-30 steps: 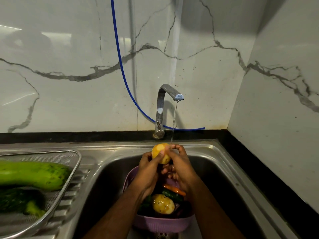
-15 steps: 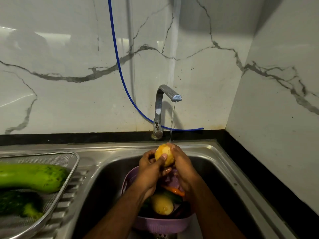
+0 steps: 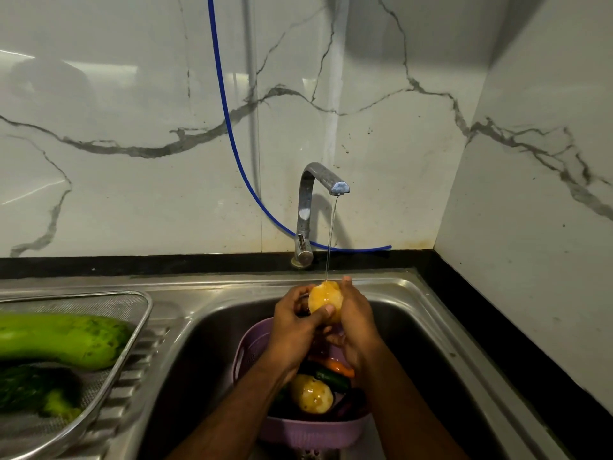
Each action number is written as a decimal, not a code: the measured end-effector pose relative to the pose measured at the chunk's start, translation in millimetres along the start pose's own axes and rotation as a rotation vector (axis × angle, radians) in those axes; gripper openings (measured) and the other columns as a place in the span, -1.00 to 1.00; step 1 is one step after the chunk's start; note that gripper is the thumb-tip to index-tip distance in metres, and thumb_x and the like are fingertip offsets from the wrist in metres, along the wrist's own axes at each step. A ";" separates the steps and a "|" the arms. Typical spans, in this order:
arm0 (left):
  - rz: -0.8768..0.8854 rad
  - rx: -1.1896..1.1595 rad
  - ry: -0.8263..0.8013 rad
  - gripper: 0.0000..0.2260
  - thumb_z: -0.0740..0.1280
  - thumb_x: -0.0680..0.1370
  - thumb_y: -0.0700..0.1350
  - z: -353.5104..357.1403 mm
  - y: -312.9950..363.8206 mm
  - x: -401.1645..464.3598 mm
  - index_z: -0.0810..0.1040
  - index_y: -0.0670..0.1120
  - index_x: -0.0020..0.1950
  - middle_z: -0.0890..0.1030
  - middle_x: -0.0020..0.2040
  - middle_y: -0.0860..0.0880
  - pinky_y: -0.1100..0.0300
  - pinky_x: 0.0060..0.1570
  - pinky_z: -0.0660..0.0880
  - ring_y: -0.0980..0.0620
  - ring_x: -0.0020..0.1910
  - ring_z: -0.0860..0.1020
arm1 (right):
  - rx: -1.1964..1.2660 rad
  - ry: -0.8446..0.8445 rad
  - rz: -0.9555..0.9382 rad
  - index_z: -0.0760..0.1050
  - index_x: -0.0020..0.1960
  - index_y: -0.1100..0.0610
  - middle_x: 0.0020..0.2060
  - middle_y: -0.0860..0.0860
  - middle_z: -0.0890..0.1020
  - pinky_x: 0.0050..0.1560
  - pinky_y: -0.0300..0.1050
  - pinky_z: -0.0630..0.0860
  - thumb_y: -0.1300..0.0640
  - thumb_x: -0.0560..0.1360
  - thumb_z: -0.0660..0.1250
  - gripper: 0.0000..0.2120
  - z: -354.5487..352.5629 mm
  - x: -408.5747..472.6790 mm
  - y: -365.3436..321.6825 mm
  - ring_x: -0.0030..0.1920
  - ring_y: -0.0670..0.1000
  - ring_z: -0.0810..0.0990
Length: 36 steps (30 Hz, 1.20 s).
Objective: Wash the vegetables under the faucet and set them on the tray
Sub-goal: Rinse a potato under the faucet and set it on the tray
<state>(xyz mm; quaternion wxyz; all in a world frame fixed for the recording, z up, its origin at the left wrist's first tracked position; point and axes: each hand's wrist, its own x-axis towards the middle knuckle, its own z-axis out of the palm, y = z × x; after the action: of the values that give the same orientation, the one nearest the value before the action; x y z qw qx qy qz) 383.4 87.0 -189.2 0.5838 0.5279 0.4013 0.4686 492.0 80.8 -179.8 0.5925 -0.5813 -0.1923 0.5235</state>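
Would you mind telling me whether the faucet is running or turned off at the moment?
Running: a thin stream falls from the faucet spout onto the potato held between both hands.

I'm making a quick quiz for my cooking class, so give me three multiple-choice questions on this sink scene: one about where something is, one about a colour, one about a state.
1. Where does the long light-green gourd lie?
A. in the steel mesh tray left of the sink basin
B. in the basin
C. on the black counter edge

2. What colour is the plastic colander in the stainless sink basin?
A. blue
B. purple
C. white

3. What is the state of the chrome faucet?
A. off
B. dripping onto the tray
C. running a thin stream

Answers: 1 A, the gourd rests on the mesh. 2 B, its rim and wall show purple. 3 C, a stream falls onto the round yellow potato, which the left hand and right hand hold.
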 end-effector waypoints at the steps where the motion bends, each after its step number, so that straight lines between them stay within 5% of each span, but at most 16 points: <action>1: 0.024 0.030 0.027 -0.66 0.49 0.48 -0.18 0.7 0.9 -0.9 0.55 0.07 0.21 0.64 0.12 0.00 -0.13 0.03 0.65 -0.05 0.10 0.64 | -0.004 -0.001 -0.019 0.41 0.37 -0.11 0.19 0.13 0.56 0.12 0.18 0.62 -0.28 0.64 0.17 -0.60 -1.5 0.5 0.3 0.12 0.19 0.60; 4: -0.034 -0.091 0.175 -0.63 0.53 0.45 -0.20 0.2 2.9 -1.0 0.53 -0.06 0.21 0.68 0.06 -0.08 -0.11 0.06 0.64 -0.06 0.02 0.68 | 0.013 -0.037 -0.097 0.48 0.22 -0.07 0.11 0.07 0.59 -0.08 0.04 0.61 -0.12 0.70 0.17 -0.79 -1.5 -0.7 1.3 0.08 0.12 0.61; 6: -0.105 -0.184 0.231 -0.64 0.54 0.45 -0.16 -3.6 3.9 0.2 0.56 -0.14 0.20 0.71 0.01 -0.14 -0.17 0.07 0.63 -0.12 -0.02 0.70 | 0.082 -0.058 -0.096 0.53 0.12 -0.04 0.11 0.15 0.61 -0.05 0.12 0.67 -0.03 0.71 0.19 -0.85 1.9 -2.6 1.8 0.07 0.17 0.64; 10: -0.098 -0.232 0.205 -0.77 0.49 0.48 -0.18 -7.0 3.5 1.4 0.63 -0.17 0.12 0.73 -0.04 -0.16 -0.25 0.09 0.60 -0.21 0.00 0.69 | 0.147 -0.095 -0.087 0.51 0.19 0.06 0.13 0.21 0.59 -0.15 0.06 0.66 0.08 0.72 0.17 -0.83 3.7 -3.4 1.7 0.02 0.18 0.63; 15: 0.001 -0.125 0.117 -0.75 0.46 0.50 -0.25 -5.2 2.7 -1.0 0.65 0.02 0.10 0.71 0.03 0.00 -0.10 0.12 0.62 -0.02 0.07 0.67 | 0.192 -0.169 -0.029 0.51 0.23 0.00 0.15 0.28 0.63 0.12 0.38 0.63 -0.10 0.70 0.20 -0.76 2.4 -3.0 7.3 0.11 0.31 0.68; 21: 0.110 0.010 0.065 -0.67 0.47 0.50 -0.21 -6.5 -2.8 0.2 0.61 0.04 0.23 0.69 0.11 0.07 0.13 0.09 0.63 0.11 0.11 0.64 | 0.151 -0.109 -0.053 0.51 0.28 -0.07 0.18 0.22 0.63 0.13 0.39 0.62 -0.25 0.60 0.29 -0.64 4.3 4.5 8.4 0.14 0.30 0.68; 25: 0.115 0.086 0.138 -0.73 0.48 0.50 -0.13 -4.6 -5.2 1.8 0.60 0.01 0.18 0.68 0.05 0.06 0.26 -0.02 0.60 0.15 0.03 0.64 | 0.104 -0.141 -0.080 0.54 0.29 -0.10 0.19 0.20 0.65 0.08 0.35 0.65 -0.23 0.44 0.49 -0.52 7.9 3.7 10.1 0.13 0.27 0.70; 30: 0.066 0.043 0.109 -0.86 0.35 0.60 -0.14 -6.7 -4.5 -0.5 0.62 0.00 0.13 0.71 0.01 0.01 0.16 0.01 0.63 0.10 -0.01 0.68 | -0.053 -0.173 -0.130 0.54 0.21 -0.08 0.12 0.14 0.67 -0.07 0.10 0.70 0.00 0.53 0.49 -0.72 5.9 -0.3 10.4 0.08 0.20 0.71; 33: 0.185 0.154 0.092 -0.76 0.37 0.58 -0.21 -7.3 -1.3 -0.9 0.56 0.07 0.18 0.65 0.05 0.11 0.27 0.00 0.60 0.18 0.05 0.62 | -0.152 -0.093 -0.197 0.58 0.14 -0.05 0.09 0.08 0.69 0.02 0.11 0.70 -0.09 0.48 0.53 -0.71 5.6 0.8 9.0 0.07 0.12 0.70; 36: 0.265 0.237 0.096 -0.70 0.44 0.52 -0.25 -9.6 -3.4 2.1 0.58 0.05 0.18 0.65 0.07 0.12 0.25 0.04 0.60 0.19 0.07 0.61 | -0.223 -0.042 -0.252 0.60 0.09 0.00 0.01 0.06 0.72 -0.11 -0.04 0.70 -0.18 0.51 0.48 -0.70 5.5 1.5 10.3 0.00 0.07 0.72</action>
<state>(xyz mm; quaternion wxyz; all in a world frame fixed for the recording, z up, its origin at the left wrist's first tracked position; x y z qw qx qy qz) 375.1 91.4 -193.7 0.4311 0.6182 0.4080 0.5154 483.9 82.4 -188.2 0.5809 -0.6036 -0.3330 0.4328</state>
